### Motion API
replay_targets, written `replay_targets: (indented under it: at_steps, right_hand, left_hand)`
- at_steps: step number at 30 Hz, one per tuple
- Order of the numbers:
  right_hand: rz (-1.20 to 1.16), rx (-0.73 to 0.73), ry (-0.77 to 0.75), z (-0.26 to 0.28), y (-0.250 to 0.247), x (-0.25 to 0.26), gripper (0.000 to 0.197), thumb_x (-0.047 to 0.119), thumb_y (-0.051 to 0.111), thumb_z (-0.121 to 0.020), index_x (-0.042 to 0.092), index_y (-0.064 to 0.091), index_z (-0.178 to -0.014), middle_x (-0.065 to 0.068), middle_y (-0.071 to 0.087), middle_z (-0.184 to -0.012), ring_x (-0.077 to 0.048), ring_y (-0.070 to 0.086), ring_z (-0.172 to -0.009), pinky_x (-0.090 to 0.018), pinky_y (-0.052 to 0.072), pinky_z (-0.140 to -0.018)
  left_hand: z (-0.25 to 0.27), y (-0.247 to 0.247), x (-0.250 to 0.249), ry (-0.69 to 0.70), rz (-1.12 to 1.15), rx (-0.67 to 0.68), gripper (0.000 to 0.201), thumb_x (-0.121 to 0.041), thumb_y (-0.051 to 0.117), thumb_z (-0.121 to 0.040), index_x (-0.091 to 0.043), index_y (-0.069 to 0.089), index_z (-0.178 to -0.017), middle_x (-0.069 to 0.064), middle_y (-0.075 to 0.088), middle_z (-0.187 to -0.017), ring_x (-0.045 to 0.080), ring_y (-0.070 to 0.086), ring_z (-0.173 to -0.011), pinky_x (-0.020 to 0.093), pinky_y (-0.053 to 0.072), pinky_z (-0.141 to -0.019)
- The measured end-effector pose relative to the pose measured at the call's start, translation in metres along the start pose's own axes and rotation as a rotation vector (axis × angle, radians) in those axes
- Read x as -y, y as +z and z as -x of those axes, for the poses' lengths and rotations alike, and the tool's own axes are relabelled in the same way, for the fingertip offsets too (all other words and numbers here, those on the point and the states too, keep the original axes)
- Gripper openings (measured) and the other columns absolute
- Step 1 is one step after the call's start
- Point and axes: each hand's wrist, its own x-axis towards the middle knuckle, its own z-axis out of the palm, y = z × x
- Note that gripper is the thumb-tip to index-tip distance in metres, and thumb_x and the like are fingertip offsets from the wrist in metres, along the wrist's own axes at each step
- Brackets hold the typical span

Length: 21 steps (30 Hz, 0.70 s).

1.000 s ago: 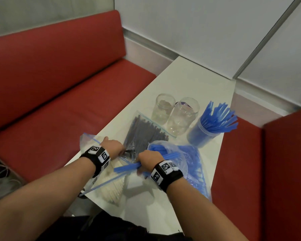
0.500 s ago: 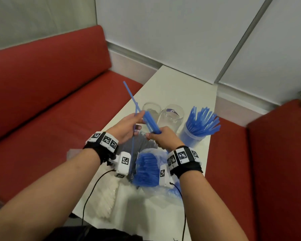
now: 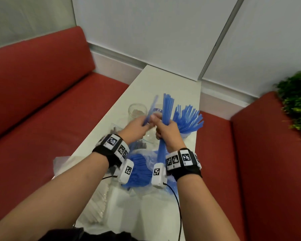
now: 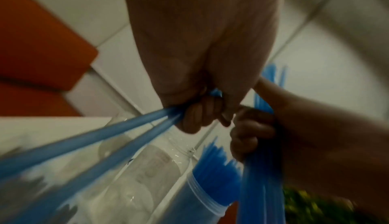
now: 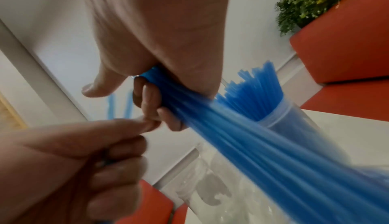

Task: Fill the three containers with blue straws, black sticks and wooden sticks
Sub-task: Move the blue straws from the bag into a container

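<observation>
My right hand [image 3: 169,134] is wrapped tight around a fat bundle of blue straws [image 3: 167,108], held upright over the table [image 3: 163,79]. My left hand [image 3: 135,129] pinches two loose straws [image 4: 88,137] right beside it. The straw-filled container [image 3: 188,119] sits just behind, by two clear cups [image 3: 136,110].

Café-style booth: red benches [image 3: 42,94] flanking white table [image 3: 163,80].
</observation>
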Motion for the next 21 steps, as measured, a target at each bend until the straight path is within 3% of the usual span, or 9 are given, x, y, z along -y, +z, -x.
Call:
replay_targets:
  at_steps: [2, 4, 6, 10, 12, 14, 15, 19, 21]
  right_hand:
    - [0.069, -0.050, -0.053, -0.003, 0.004, 0.013, 0.019, 0.027, 0.077, -0.089, 0.011, 0.069, -0.084, 0.010, 0.055, -0.050, -0.003, 0.046, -0.043, -0.018, 0.036, -0.045]
    - [0.110, -0.120, -0.076, -0.005, 0.006, 0.023, 0.022, 0.026, 0.073, -0.092, 0.009, 0.069, -0.079, 0.009, 0.059, -0.052, -0.003, 0.050, -0.044, -0.018, 0.039, -0.048]
    - [0.075, -0.194, -0.091, -0.007, 0.003, 0.036, 0.027, 0.029, 0.068, -0.096, 0.007, 0.070, -0.080, 0.006, 0.053, -0.051, -0.009, 0.044, -0.045, -0.021, 0.036, -0.049]
    - [-0.008, -0.301, -0.192, -0.010, -0.002, 0.072, 0.036, 0.040, 0.066, -0.096, 0.017, 0.067, -0.069, 0.006, 0.054, -0.058, -0.008, 0.046, -0.048, -0.023, 0.041, -0.051]
    - [0.030, -0.312, -0.251, -0.011, 0.004, 0.083, 0.034, 0.045, 0.065, -0.095, 0.019, 0.065, -0.072, 0.011, 0.057, -0.060, -0.005, 0.053, -0.053, -0.020, 0.047, -0.053]
    - [-0.025, -0.317, -0.295, -0.011, 0.014, 0.088, 0.027, 0.040, 0.064, -0.097, 0.016, 0.065, -0.085, 0.006, 0.065, -0.069, -0.008, 0.063, -0.064, -0.023, 0.053, -0.060]
    - [-0.066, -0.321, -0.307, -0.011, 0.019, 0.089, 0.025, 0.037, 0.064, -0.098, 0.013, 0.064, -0.090, 0.001, 0.067, -0.073, -0.013, 0.067, -0.068, -0.026, 0.055, -0.064]
    - [-0.189, -0.289, -0.316, -0.006, 0.038, 0.083, 0.023, 0.027, 0.064, -0.099, 0.007, 0.061, -0.088, -0.005, 0.063, -0.068, -0.021, 0.063, -0.065, -0.030, 0.054, -0.063]
    - [-0.179, -0.248, -0.295, -0.004, 0.042, 0.075, 0.022, 0.025, 0.066, -0.098, 0.004, 0.062, -0.092, -0.006, 0.062, -0.068, -0.021, 0.062, -0.064, -0.030, 0.055, -0.064]
  left_hand:
    - [0.002, 0.008, -0.006, 0.087, -0.221, 0.072, 0.043, -0.024, 0.052, -0.101, -0.028, 0.047, -0.144, -0.004, 0.069, -0.106, 0.012, 0.064, -0.091, 0.024, 0.049, -0.077]
    - [0.006, 0.006, -0.010, 0.101, -0.126, 0.052, 0.032, -0.028, 0.055, -0.100, -0.021, 0.059, -0.131, -0.003, 0.067, -0.090, 0.014, 0.061, -0.076, 0.028, 0.046, -0.068]
    - [0.011, -0.004, -0.004, 0.032, 0.157, 0.088, 0.032, -0.041, 0.056, -0.099, -0.013, 0.070, -0.106, -0.004, 0.050, -0.066, 0.012, 0.045, -0.058, 0.027, 0.038, -0.057]
    - [0.018, -0.020, 0.012, -0.258, 0.370, -0.046, 0.056, -0.058, 0.046, -0.097, -0.013, 0.075, -0.085, 0.002, 0.049, -0.063, 0.016, 0.048, -0.060, 0.025, 0.044, -0.058]
    - [0.017, -0.020, 0.018, -0.425, 0.573, -0.047, 0.055, -0.058, 0.045, -0.098, -0.011, 0.073, -0.094, 0.004, 0.059, -0.077, 0.020, 0.059, -0.071, 0.030, 0.054, -0.072]
    - [0.016, -0.017, 0.021, -0.586, 0.921, 0.007, 0.060, -0.061, 0.044, -0.097, -0.008, 0.068, -0.110, 0.010, 0.067, -0.102, 0.028, 0.066, -0.094, 0.048, 0.054, -0.091]
    - [0.015, -0.015, 0.020, -0.646, 1.052, 0.029, 0.062, -0.062, 0.043, -0.097, -0.006, 0.066, -0.115, 0.013, 0.067, -0.111, 0.032, 0.065, -0.103, 0.053, 0.053, -0.091]
    - [0.012, 0.000, 0.006, -0.746, 1.167, 0.014, 0.059, -0.052, 0.043, -0.101, 0.004, 0.062, -0.107, 0.025, 0.063, -0.114, 0.040, 0.057, -0.123, 0.048, 0.049, -0.096]
    - [0.011, 0.010, -0.001, -0.722, 1.281, -0.013, 0.054, -0.041, 0.042, -0.105, 0.009, 0.057, -0.116, 0.029, 0.062, -0.117, 0.040, 0.056, -0.125, 0.048, 0.046, -0.104]
